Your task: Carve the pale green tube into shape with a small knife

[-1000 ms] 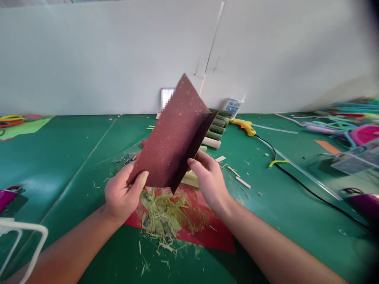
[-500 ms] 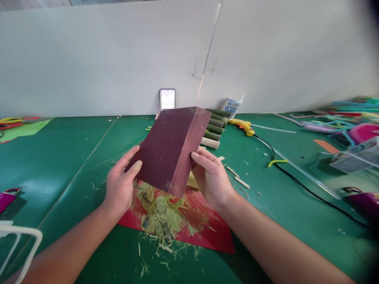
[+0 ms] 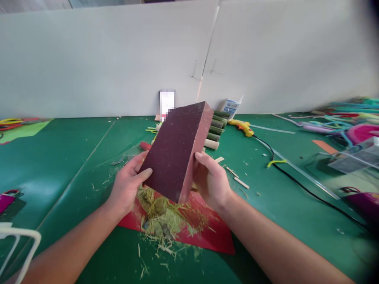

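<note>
I hold a dark maroon sheet of sandpaper (image 3: 174, 152), folded over along its right side, above the table. My left hand (image 3: 128, 187) grips its lower left edge with thumb on top. My right hand (image 3: 210, 179) clasps the folded right edge, fingers curled behind it. Below the hands lies a red sheet (image 3: 207, 230) covered with a heap of green and yellow shavings (image 3: 161, 217). Behind the sandpaper sits a row of green bamboo pieces (image 3: 217, 126), partly hidden.
A yellow glue gun (image 3: 243, 127) with a black cord (image 3: 299, 183) lies at the right. Small wood sticks (image 3: 241, 182) are scattered on the green mat (image 3: 74, 157). Colourful tubes (image 3: 340, 118) fill the far right. A white wall panel (image 3: 118, 59) stands behind. A white frame (image 3: 20, 246) is at the lower left.
The sandpaper went from an open, upright sheet to a tighter fold held lower between both hands. My left thumb has come back onto its face.
</note>
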The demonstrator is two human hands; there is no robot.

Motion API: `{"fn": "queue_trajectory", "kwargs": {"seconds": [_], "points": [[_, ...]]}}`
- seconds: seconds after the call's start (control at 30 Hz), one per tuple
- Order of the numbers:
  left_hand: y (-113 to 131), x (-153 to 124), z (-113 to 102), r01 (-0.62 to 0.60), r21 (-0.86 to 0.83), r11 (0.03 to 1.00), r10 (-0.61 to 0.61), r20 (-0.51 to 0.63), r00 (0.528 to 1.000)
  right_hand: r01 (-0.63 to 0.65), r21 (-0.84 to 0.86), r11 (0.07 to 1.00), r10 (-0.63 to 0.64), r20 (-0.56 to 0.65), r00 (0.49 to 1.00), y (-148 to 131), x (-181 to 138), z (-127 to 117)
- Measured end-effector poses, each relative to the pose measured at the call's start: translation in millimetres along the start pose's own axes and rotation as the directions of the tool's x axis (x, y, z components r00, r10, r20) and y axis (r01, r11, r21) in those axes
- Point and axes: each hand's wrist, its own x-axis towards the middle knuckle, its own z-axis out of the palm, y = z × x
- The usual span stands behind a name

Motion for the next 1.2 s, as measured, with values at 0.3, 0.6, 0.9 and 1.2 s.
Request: {"fn": "queue_trajectory", "kwargs": {"seconds": [0.3,0.6,0.9,1.2], "points": [[7,18,-21,0.220,-0.137,0.966,-0.210,0.083,0.974,-0.086,-0.060,0.994,0.085,-0.025,0.996,-2,2,-5],[20,15,-23,0.328,-0.018,0.945,-0.328,0.013,0.945,-0.265,-0.212,0.941,0.298,0.140,0.944,-1,-3,-4],[26,3,-11,0.364,0.107,0.925,-0.375,0.104,0.921,-0.238,-0.230,0.944,0.218,-0.108,0.970,3,7,-11],[17,1,-12,0.246,0.129,0.961,-0.262,0.123,0.957,-0.197,-0.194,0.961,0.164,-0.171,0.971,8,3,-8]]}}
